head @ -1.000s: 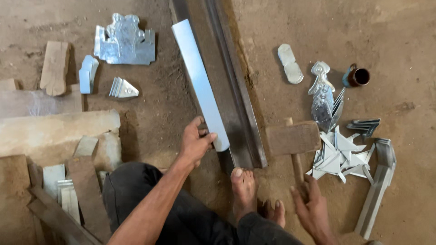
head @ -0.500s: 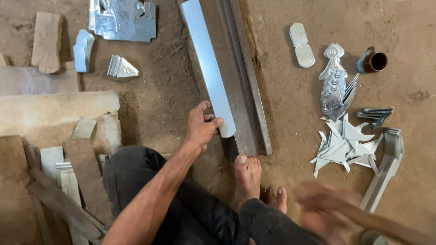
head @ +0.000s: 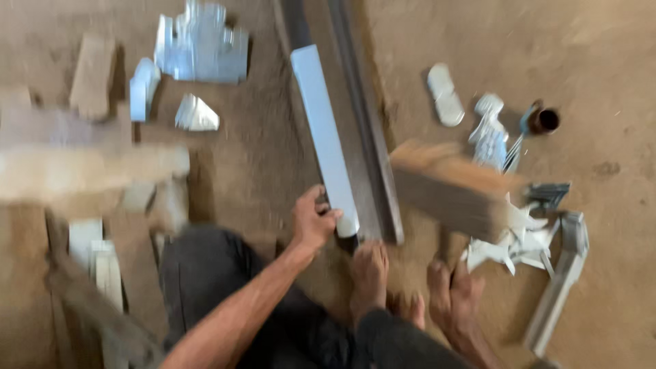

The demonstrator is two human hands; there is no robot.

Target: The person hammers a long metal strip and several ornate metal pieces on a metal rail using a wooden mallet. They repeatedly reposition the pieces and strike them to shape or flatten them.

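Left hand still grips the metal strip on the rail; right hand, closed on the handle, has swung the mallet up, blurred.

Bare packed-earth floor, brown, dusty, uneven. Pale wooden planks stacked at left. Metal offcuts scattered about. Soft, even daylight.

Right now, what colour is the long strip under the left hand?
Pale silvery-white sheet metal strip; the head view shows it best.
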